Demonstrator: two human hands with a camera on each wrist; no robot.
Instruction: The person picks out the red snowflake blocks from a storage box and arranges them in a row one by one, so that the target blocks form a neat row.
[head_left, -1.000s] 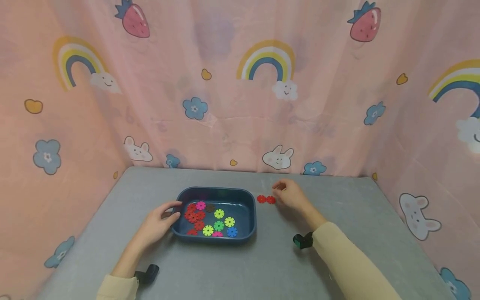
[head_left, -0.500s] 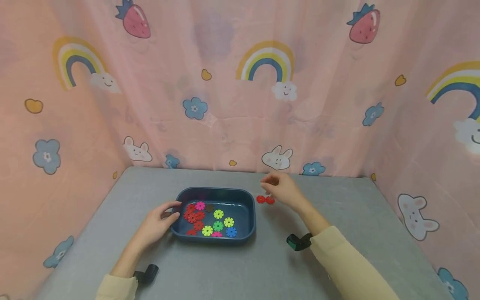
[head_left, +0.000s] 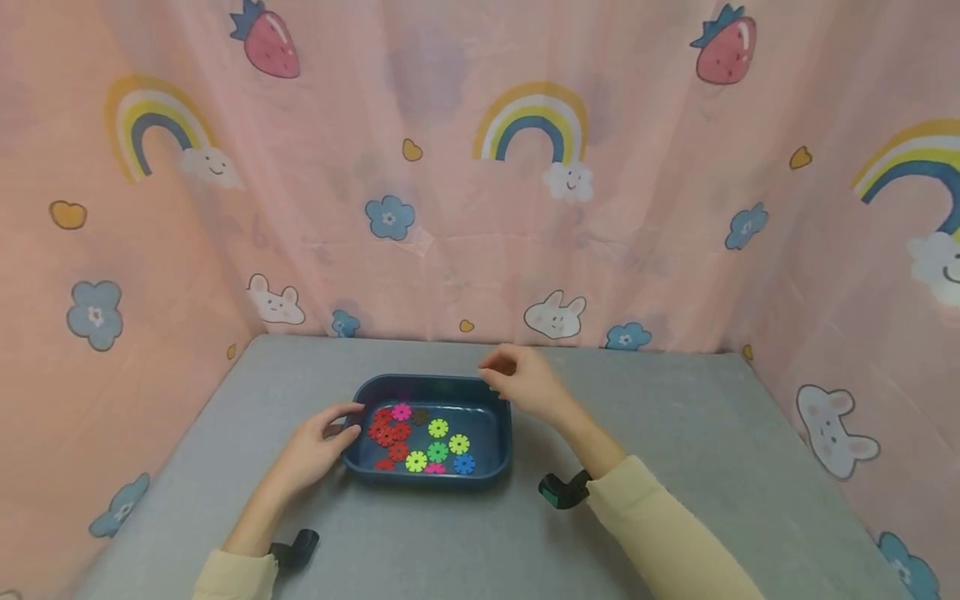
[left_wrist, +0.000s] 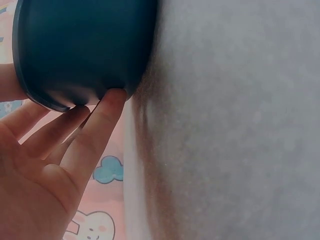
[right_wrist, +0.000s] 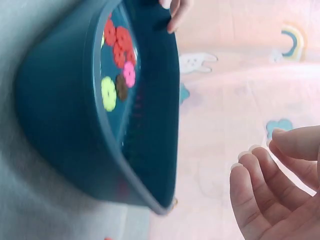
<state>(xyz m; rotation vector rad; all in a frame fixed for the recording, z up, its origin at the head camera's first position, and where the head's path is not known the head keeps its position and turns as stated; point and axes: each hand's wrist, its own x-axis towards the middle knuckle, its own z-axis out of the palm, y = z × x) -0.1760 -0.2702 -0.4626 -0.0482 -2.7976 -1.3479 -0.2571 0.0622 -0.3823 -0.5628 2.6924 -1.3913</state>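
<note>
A dark blue plastic tub (head_left: 486, 427) stands on the table, with several notched plastic discs lying inside. Red discs (head_left: 386, 432) cluster at its left; yellow, green, blue, pink and brown ones lie around them. My left hand (head_left: 311, 448) holds the tub's left end, some fingers over the rim and others against the outer wall (left_wrist: 85, 45). My right hand (head_left: 527, 385) hovers by the back right corner, fingers loosely bent. Nothing shows between its fingertips (right_wrist: 241, 172) in the right wrist view. The red discs outside the tub are hidden behind it, save a red speck (right_wrist: 107, 238).
A grey table (head_left: 450, 542) carries everything. Pink printed curtain (head_left: 450, 250) hangs behind it and at both sides. Small black devices (head_left: 566, 490) sit at both wrists, next to cream sleeves.
My right hand has moved left, from beside the two red discs to the tub's back right corner, covering those discs from the head view. My left hand stays at the tub's left end.
</note>
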